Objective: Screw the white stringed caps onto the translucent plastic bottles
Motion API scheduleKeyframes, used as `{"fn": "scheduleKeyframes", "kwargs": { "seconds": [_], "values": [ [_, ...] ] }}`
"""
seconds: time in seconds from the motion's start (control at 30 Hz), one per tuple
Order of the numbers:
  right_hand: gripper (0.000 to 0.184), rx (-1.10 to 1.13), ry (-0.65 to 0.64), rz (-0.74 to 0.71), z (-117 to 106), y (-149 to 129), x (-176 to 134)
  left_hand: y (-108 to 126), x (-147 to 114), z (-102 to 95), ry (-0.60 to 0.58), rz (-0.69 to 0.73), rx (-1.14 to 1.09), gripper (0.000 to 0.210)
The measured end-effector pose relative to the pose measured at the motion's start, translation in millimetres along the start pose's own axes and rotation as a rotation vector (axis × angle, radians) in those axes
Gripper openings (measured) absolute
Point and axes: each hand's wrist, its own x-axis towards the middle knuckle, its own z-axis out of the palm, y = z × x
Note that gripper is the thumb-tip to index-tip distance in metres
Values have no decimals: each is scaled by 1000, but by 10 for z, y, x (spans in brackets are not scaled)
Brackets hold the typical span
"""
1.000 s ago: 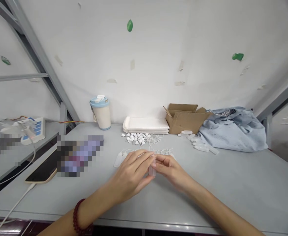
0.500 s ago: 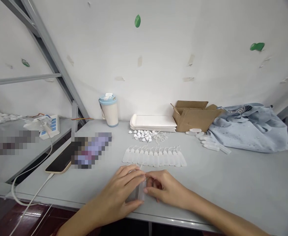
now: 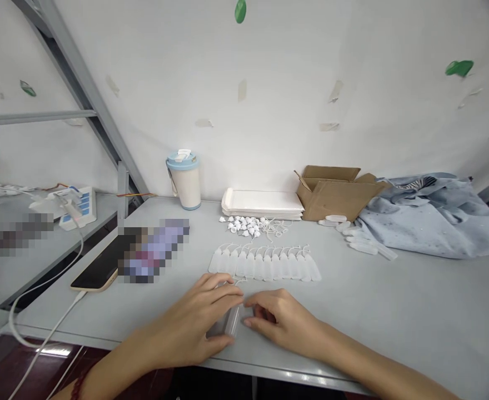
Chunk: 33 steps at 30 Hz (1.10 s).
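Note:
My left hand (image 3: 205, 316) is curved over a small translucent plastic tube (image 3: 233, 321) at the front of the table, with its thumb and fingers around it. A bit of white string shows just beyond those fingers. Just to the right, my right hand (image 3: 275, 316) is half curled. Its thumb and forefinger tips are apart, and no object is visible between them. Beyond both hands lies a row of similar translucent tubes (image 3: 263, 266) with white string loops at their far ends. Behind that row sit a pile of small white caps (image 3: 244, 225) and some loose white strings (image 3: 275, 229).
A stack of white trays (image 3: 263, 201), a cardboard box (image 3: 340, 194) and a blue-lidded cup (image 3: 186, 183) stand along the wall. Loose tubes (image 3: 361, 247) lie beside blue-grey cloth (image 3: 428, 222) at right. A charging phone (image 3: 103, 266) lies at left, its cable crossing the table edge.
My right hand has come off the tube, leaving a small gap. My left hand has shifted slightly left with the tube, which now tilts more. The camera view has also moved a little.

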Motion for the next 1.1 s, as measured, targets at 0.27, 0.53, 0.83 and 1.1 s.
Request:
{"fn": "scheduleKeyframes", "kwargs": {
  "seconds": [0.27, 0.53, 0.83, 1.1],
  "values": [
    [25, -80, -44, -33, -40, -11, -4, -79, 1, 48, 57, 1, 25, 45],
    [26, -92, -62, -60, -65, -5, -26, -103, -9, 54, 46, -8, 54, 45],
    [25, -94, -81, -51, -90, -40, -33, -112, 0, 9, 11, -13, 38, 47],
    [23, -78, -94, -67, -99, -19, -37, -145, -22, -47, -19, -78, -5, 52]
  ]
}}
